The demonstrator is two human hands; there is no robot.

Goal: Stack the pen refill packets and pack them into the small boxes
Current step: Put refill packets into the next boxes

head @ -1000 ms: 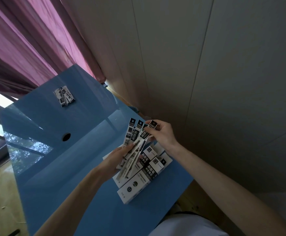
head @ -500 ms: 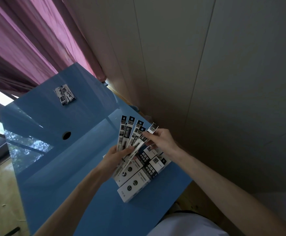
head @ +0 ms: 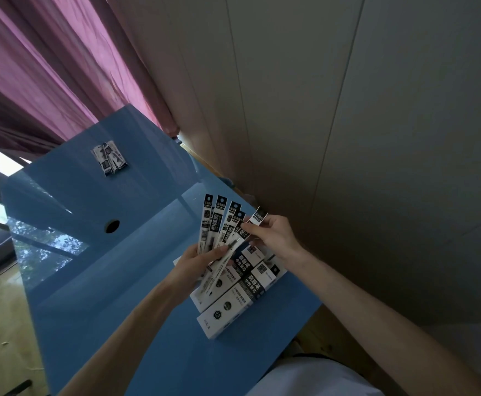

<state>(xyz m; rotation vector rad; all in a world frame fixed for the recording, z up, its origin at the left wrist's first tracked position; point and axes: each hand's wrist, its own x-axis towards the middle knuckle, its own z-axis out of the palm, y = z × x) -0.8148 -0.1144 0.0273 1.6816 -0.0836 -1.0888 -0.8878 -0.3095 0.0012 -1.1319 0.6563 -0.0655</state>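
My left hand (head: 196, 260) grips the bottom ends of the pen refill packets (head: 224, 227), thumb on top, so they spread out like a fan above the blue table (head: 96, 281) and I can see each one. My right hand (head: 273, 235) pinches the top of the packet nearest it, I think to square them into a neat stack. The packets are long, thin, flat and shiny. The small boxes (head: 233, 298) lie just under my hands, white and black card. More packets (head: 109, 160) lie far back.
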